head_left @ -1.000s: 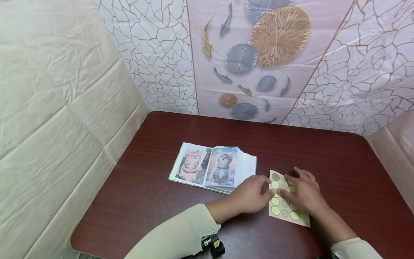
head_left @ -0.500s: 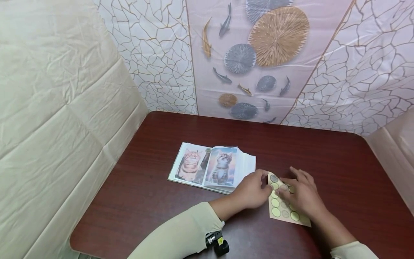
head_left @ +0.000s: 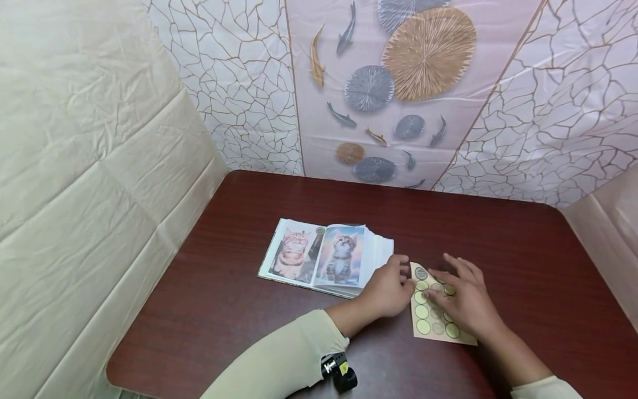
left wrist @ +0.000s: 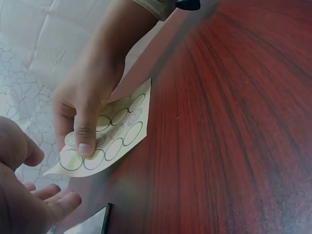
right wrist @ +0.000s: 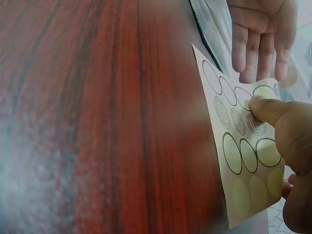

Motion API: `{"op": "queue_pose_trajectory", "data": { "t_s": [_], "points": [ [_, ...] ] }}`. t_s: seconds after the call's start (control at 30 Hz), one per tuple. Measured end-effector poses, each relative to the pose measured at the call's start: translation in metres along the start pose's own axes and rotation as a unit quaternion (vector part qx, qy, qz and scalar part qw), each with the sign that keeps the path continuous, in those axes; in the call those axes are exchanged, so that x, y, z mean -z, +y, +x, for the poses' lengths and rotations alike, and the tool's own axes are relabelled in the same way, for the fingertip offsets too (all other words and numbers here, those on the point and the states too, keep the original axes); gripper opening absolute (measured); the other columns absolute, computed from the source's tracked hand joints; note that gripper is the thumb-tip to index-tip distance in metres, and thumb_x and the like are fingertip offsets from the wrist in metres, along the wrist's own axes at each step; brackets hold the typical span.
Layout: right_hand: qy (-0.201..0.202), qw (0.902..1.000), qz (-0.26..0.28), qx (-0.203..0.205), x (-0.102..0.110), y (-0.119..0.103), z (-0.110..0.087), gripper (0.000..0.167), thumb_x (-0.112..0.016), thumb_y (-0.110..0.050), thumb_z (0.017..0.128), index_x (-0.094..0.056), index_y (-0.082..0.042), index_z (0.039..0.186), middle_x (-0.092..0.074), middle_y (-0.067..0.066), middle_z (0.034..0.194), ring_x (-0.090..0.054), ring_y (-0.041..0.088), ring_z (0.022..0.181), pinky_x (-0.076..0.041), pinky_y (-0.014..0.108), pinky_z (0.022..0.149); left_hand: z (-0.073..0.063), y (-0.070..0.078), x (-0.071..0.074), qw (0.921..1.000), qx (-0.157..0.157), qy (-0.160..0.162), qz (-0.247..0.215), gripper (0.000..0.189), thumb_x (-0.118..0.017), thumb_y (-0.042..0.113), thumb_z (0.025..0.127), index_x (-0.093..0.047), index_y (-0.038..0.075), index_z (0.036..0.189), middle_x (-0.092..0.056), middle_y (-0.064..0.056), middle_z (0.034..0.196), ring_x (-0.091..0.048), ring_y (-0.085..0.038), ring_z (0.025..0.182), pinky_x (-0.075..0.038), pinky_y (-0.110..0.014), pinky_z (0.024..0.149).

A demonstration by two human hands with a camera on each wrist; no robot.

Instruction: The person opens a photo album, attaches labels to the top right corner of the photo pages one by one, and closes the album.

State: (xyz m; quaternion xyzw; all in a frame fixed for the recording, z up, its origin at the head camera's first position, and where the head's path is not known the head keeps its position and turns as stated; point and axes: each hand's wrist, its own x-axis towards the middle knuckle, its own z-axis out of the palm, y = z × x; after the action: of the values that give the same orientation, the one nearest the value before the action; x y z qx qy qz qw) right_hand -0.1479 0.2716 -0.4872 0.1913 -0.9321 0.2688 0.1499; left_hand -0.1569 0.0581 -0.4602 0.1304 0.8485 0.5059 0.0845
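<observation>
A cream sheet of round stickers (head_left: 420, 320), with yellow circles and printed grey ones, is tilted and slightly bent above the dark red table. My right hand (head_left: 466, 302) pinches it, the thumb on its face and the fingers behind, as the right wrist view makes plain. Just left of the sheet is my left hand (head_left: 389, 289), its fingers loose and apart from the paper in the left wrist view. Behind that hand lies an open photo album (head_left: 319, 257) with two kitten pictures; a round grey sticker (head_left: 320, 231) is on the left page's upper right corner.
The dark red wooden table (head_left: 214, 310) spreads around the album and both hands. A patterned cloth (head_left: 259, 83) hangs along its back edge, and a plain beige cloth (head_left: 99, 221) covers the left side. A black wrist camera (head_left: 344, 377) sits at my left sleeve.
My left fingers were at the sheet's upper left edge and have come away from it. The sheet and my right hand have shifted slightly left.
</observation>
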Motion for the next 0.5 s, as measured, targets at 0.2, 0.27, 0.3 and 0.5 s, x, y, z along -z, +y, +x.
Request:
{"op": "queue_pose_trajectory", "data": {
  "t_s": [0.2, 0.27, 0.3, 0.5],
  "points": [
    [0.009, 0.9998, 0.003, 0.02, 0.0008, -0.0001, -0.0006, 0.053, -0.093, -0.018, 0.073, -0.074, -0.003, 0.12, -0.047, 0.03, 0.147, -0.034, 0.057, 0.133, -0.025, 0.071, 0.108, 0.0033, -0.0003, -0.0023, 0.9995, 0.005, 0.025, -0.017, 0.046, -0.064, 0.009, 0.096, -0.052, 0.008, 0.141, -0.071, -0.002, 0.12, -0.067, 0.0, 0.094, -0.05, -0.016, 0.079],
    [0.011, 0.9996, 0.004, 0.026, 0.0008, 0.0001, -0.001, 0.053, -0.093, -0.017, 0.072, -0.075, -0.003, 0.12, -0.047, 0.03, 0.147, -0.034, 0.057, 0.133, -0.024, 0.071, 0.108, 0.0036, 0.0002, -0.0026, 0.9995, 0.003, 0.026, -0.017, 0.047, -0.065, 0.008, 0.096, -0.053, 0.01, 0.141, -0.071, -0.001, 0.118, -0.067, 0.001, 0.092, -0.05, -0.016, 0.077],
    [0.012, 0.9995, 0.005, 0.029, 0.0008, 0.0001, -0.0011, 0.053, -0.093, -0.016, 0.072, -0.075, -0.003, 0.12, -0.048, 0.03, 0.147, -0.034, 0.057, 0.133, -0.025, 0.071, 0.108, 0.0035, 0.0006, -0.0027, 0.9995, 0.002, 0.027, -0.017, 0.047, -0.066, 0.008, 0.095, -0.054, 0.012, 0.14, -0.071, -0.001, 0.117, -0.066, 0.001, 0.091, -0.05, -0.016, 0.077],
    [0.012, 0.9993, 0.008, 0.034, 0.0011, -0.0031, -0.0011, 0.054, -0.094, -0.017, 0.071, -0.075, -0.004, 0.12, -0.048, 0.029, 0.147, -0.035, 0.055, 0.132, -0.027, 0.069, 0.107, 0.0021, 0.0033, -0.0034, 0.9996, -0.003, 0.027, -0.009, 0.042, -0.067, 0.002, 0.092, -0.062, 0.017, 0.131, -0.072, 0.004, 0.11, -0.063, 0.005, 0.081, -0.049, -0.014, 0.071]
  ]
}}
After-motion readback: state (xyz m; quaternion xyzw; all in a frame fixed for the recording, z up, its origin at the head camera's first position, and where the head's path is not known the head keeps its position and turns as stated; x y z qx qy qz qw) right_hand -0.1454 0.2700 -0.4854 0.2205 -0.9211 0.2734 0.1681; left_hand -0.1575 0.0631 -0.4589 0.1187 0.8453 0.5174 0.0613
